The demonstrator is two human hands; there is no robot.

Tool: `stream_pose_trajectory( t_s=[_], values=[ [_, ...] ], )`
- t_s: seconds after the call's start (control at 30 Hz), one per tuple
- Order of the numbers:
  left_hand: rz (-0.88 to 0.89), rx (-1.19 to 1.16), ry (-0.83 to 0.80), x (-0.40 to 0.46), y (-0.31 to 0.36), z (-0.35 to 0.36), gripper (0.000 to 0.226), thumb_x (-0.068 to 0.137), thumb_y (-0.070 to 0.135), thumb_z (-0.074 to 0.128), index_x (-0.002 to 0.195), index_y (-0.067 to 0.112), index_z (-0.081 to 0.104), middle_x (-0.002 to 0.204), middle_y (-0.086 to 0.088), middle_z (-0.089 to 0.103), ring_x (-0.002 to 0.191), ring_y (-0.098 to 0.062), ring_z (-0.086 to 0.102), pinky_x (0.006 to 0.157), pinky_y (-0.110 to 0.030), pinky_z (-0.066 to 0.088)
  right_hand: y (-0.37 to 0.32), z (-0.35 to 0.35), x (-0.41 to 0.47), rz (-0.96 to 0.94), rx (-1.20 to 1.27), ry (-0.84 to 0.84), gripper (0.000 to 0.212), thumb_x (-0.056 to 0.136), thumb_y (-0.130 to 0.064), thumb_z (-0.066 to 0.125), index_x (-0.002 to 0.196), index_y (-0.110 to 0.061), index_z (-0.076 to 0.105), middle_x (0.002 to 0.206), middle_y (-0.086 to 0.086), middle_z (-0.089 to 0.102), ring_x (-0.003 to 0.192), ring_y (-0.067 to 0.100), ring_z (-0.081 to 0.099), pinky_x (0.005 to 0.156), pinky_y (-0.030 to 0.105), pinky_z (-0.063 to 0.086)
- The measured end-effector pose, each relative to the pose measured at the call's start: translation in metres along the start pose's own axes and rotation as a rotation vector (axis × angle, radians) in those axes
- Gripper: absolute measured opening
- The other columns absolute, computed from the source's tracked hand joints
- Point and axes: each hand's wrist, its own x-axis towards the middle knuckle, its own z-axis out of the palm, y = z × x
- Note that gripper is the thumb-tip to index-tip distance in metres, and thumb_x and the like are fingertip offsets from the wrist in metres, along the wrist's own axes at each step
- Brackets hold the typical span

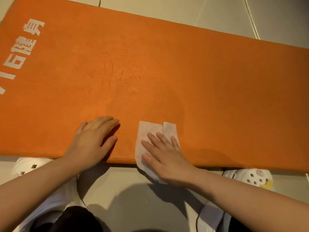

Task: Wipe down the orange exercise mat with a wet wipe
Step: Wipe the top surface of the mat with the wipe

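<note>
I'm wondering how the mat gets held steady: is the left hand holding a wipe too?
No, the left hand rests flat and bare on the orange mat, while only the right hand presses the wet wipe.

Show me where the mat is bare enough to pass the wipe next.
The orange mat is bare right of the wet wipe up to its far edge, and between the white lettering and the damp middle. The near edge is crowded: left hand flat, right hand pressing the wipe.

The orange mat [184,72] lies bare beyond both hands, open for passage. The left hand [93,138] lies flat beside the wipe [147,131], blocking leftward travel.
</note>
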Motion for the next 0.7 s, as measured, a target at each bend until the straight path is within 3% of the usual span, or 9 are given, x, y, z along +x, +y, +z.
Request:
stream_pose_trajectory(
  t_s=[0.1,0.17,0.27,0.33,0.47,0.57,0.63,0.7],
  values=[
    [0.241,-0.079,0.064,-0.002,0.025,-0.002,0.052,0.097,0.048,0.036,0.135,0.02,0.057,0.149,-0.002,0.047,0.14,-0.026,0.039,0.111,-0.05,0.033,-0.004,-0.03,-0.007,-0.003,0.297,-0.018,0.053,0.105,-0.045,0.017,0.148,-0.025,0.041,0.16,-0.007,0.026,0.147,0.006,0.013,0.121,0.033,0.003],
    [0.378,-0.044,0.088,-0.003,0.042,-0.001,0.046,0.099,0.044,0.038,0.135,0.021,0.058,0.151,-0.001,0.045,0.14,-0.024,0.037,0.109,-0.046,0.032,0.003,-0.038,-0.013,-0.029,0.378,-0.02,0.048,0.106,-0.038,0.03,0.134,-0.009,0.056,0.146,0.005,0.049,0.132,0.008,0.037,0.112,0.025,0.022],
    [0.508,0.028,0.08,-0.004,0.052,0.007,0.043,0.095,0.039,0.046,0.134,0.024,0.053,0.146,-0.003,0.048,0.133,-0.022,0.043,0.106,-0.044,0.034,0.014,-0.032,-0.015,-0.004,0.462,0.046,0.031,0.102,-0.037,0.048,0.121,-0.021,0.066,0.121,-0.003,0.065,0.111,0.012,0.057,0.102,0.04,0.043],
    [0.534,0.031,0.084,-0.005,0.055,0.012,0.039,0.092,0.035,0.05,0.128,0.022,0.055,0.136,-0.005,0.053,0.122,-0.022,0.05,0.099,-0.038,0.037,0.022,-0.03,-0.01,0.051,0.49,0.094,0.023,0.1,-0.034,0.053,0.115,-0.027,0.069,0.112,-0.009,0.068,0.106,0.013,0.06,0.097,0.042,0.047],
    [0.667,0.059,0.13,-0.01,0.064,0.013,0.028,0.091,0.027,0.055,0.116,0.018,0.06,0.12,-0.004,0.06,0.107,-0.022,0.057,0.089,-0.035,0.039,0.031,-0.039,0.0,0.111,0.493,0.273,0.016,0.1,-0.019,0.053,0.104,-0.021,0.069,0.096,-0.011,0.062,0.095,0.011,0.056,0.08,0.028,0.044],
    [0.901,0.216,0.094,-0.006,0.077,0.016,0.034,0.09,0.025,0.047,0.121,0.019,0.062,0.126,-0.002,0.063,0.115,-0.022,0.055,0.097,-0.039,0.037,0.035,-0.044,0.002,0.082,0.532,0.348,0.017,0.099,-0.017,0.054,0.109,-0.021,0.067,0.119,-0.009,0.058,0.115,0.009,0.051,0.096,0.024,0.039],
    [0.913,0.271,0.023,-0.002,0.085,0.023,0.04,0.089,0.03,0.05,0.128,0.021,0.059,0.133,-0.001,0.061,0.122,-0.022,0.054,0.103,-0.042,0.039,0.038,-0.047,0.001,-0.005,0.443,0.336,0.025,0.099,-0.016,0.055,0.123,-0.019,0.063,0.136,-0.007,0.049,0.127,0.006,0.043,0.104,0.018,0.031],
    [0.852,0.317,-0.063,0.003,0.089,0.029,0.052,0.082,0.039,0.064,0.13,0.021,0.057,0.134,-0.001,0.061,0.125,-0.023,0.054,0.104,-0.047,0.044,0.04,-0.049,-0.004,-0.049,0.353,0.358,0.031,0.098,-0.018,0.057,0.129,-0.02,0.059,0.138,-0.008,0.048,0.127,0.004,0.042,0.103,0.015,0.03]
  ],
)
